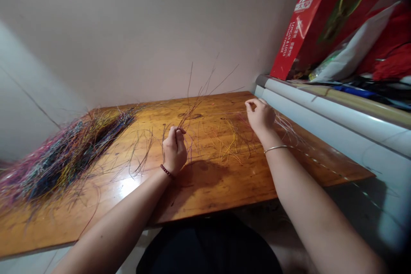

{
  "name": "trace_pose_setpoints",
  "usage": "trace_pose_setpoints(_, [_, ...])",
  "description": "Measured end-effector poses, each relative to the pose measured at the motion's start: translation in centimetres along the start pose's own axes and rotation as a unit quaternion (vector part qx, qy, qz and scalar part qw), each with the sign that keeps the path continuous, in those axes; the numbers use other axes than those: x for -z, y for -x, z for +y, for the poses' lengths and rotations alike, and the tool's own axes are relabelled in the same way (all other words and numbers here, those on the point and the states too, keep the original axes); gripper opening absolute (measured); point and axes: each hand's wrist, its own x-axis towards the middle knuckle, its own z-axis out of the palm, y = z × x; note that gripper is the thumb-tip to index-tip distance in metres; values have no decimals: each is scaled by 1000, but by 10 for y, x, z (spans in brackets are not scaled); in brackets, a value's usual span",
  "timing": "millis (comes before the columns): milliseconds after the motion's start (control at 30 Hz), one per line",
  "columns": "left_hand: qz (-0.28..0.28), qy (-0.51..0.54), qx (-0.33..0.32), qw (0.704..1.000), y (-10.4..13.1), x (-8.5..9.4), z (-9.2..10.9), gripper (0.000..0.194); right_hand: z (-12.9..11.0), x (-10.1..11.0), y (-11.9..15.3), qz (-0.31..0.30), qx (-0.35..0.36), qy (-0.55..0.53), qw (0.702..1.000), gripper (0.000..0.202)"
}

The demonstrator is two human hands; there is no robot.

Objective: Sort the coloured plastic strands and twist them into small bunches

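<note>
Glossy brown worktop (pixel 205 188) fills the middle, a red box (pixel 306 25) beyond at two o'clock and a large multicoloured wire heap (pixel 70 150) at nine. Toward center, the left hand (pixel 175 147), fingers closed, grips a bunch of brown wires (pixel 189 113); the right hand (pixel 260 115), at one o'clock, is curled, thumb and finger pinched around a thin strand (pixel 233 113).

Homelike room: wooden table (pixel 205 184) against plain wall (pixel 160 30).
</note>
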Motion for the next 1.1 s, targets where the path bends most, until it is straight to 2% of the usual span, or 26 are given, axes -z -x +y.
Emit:
trace_pose_setpoints(133, [-2, 8, 4, 1000, 0, 0, -1, 21, -4, 0, 1, 36, -13, -23, 999, 24])
trace_pose_setpoints(267, [-2, 3, 7, 1000, 0, 0, -1, 21, -5, 1, -1, 153, -76, -56, 984, 28])
trace_pose_setpoints(333, [0, 2, 9, 1000, 1, 0, -1, 21, -3, 1, -2, 174, -108, -61, 977, 28])
trace_pose_setpoints(367, [1, 1, 9, 1000, 1, 0, -1, 21, -2, 0, -2, 159, -114, -59, 979, 26])
trace_pose_setpoints(500, [-2, -6, 8, 1000, 0, 0, -1, 20, 6, -4, -1, 28, -77, -40, 996, 20])
trace_pose_setpoints(567, [-1, -5, 8, 1000, 0, 0, -2, 20, 8, -6, -1, 2, -62, -41, 997, 19])
trace_pose_setpoints(600, [-1, -4, 8, 1000, 0, 0, -2, 20, 8, -7, -1, 9, -63, -42, 997, 20])
trace_pose_setpoints(867, [-9, -11, 13, 1000, 1, 1, -2, 21, 7, -7, -5, 113, -105, -84, 984, 21])
trace_pose_setpoints(1033, [-8, -6, 15, 1000, 1, 1, -1, 22, 13, -10, -9, 211, -164, -120, 956, 21])
trace_pose_setpoints(1100, [-7, -8, 15, 1000, 1, 1, -1, 23, 13, -9, -10, 247, -168, -113, 948, 22])
